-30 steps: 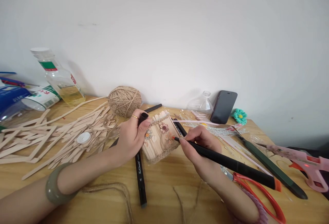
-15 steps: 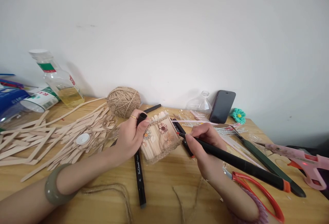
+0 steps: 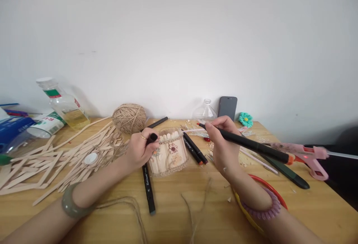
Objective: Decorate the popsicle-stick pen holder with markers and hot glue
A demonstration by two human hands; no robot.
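My left hand (image 3: pixel 141 149) is closed around a black marker cap (image 3: pixel 151 138) and rests at the left side of a small craft-stick container (image 3: pixel 169 158). Flowers are drawn on its pale sticks, and twine runs along its top and bottom edges. My right hand (image 3: pixel 223 143) pinches a long black marker (image 3: pixel 251 145) with an orange end. The marker's red-orange tip points left, above and to the right of the container, touching nothing. Whether the left fingers also grip the container's rim is hard to tell.
Craft sticks (image 3: pixel 53 162), a twine ball (image 3: pixel 129 118) and a bottle (image 3: pixel 65 106) are on the left. Black markers (image 3: pixel 192 147) lie beside the container. Behind and right are a phone (image 3: pixel 228 107), a teal flower (image 3: pixel 245 119) and a pink glue gun (image 3: pixel 310 158).
My right hand has lifted the marker tip off the container, up and away. The container sits more upright, and the whole view has shifted slightly.
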